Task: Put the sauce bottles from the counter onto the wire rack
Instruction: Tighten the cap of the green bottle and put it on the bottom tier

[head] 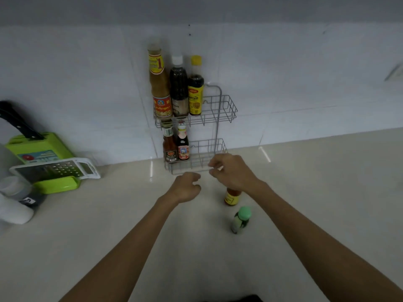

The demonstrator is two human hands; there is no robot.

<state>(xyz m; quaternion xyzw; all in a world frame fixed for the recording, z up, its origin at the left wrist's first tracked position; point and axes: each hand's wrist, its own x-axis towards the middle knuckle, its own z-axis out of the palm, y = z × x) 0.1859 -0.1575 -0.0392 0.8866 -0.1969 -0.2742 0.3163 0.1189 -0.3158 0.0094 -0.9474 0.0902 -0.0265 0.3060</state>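
Head view: both hands empty before the wire rack (220, 110), left hand (187, 188) loosely curled, right hand (232, 171) with fingers spread; two sauce bottles wait on the counter (327, 192) below it, orange-labelled bottle (232, 197) likely next to grasp, then green-capped bottle (241, 219)

Five bottles on the rack (220, 110), two on the counter (305, 192).

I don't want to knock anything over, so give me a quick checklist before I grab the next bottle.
1. Left hand empty: ok.
2. Right hand empty: ok.
3. Orange-label bottle upright on counter: ok, top hidden under the right wrist.
4. Green-cap bottle upright, apart from it: ok.
5. Free space on wire rack, right side of both shelves: ok.
6. Caps tight: cannot tell.
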